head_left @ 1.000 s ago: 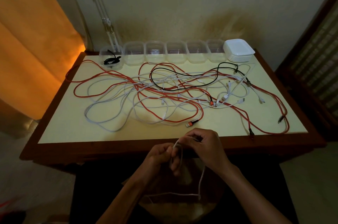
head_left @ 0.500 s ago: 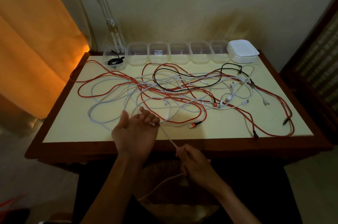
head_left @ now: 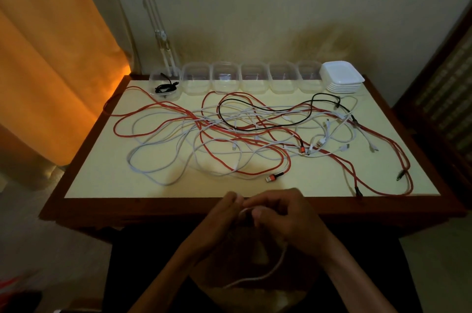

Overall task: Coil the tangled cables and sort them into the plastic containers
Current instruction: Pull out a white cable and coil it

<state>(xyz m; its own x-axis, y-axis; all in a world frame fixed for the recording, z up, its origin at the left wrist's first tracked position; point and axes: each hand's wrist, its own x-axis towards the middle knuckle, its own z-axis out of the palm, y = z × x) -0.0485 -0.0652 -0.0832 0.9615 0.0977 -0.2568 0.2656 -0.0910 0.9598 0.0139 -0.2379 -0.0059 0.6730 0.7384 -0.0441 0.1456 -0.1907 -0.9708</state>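
The tangled cables (head_left: 245,134), red, white and black, lay spread over the table (head_left: 84,177) well beyond the grip, while one white cable (head_left: 268,274) was held at the near edge, its slack looping down below the hands toward the lap. The left hand (head_left: 224,220) and the right hand (head_left: 286,218) were pressed close together, each grip narrow, fingers curled and pinching the white cable between them, apparently winding a loop. Judging by the layout, the job was barely begun: only the leftmost plastic container (head_left: 164,86), far ahead and to the left of the grip, held a coiled black cable (head_left: 166,87), the other clear containers (head_left: 252,77) in the row looked empty, and a stack of white lids (head_left: 342,79) sat unused at the far right. No brand, label or writing could be read anywhere.
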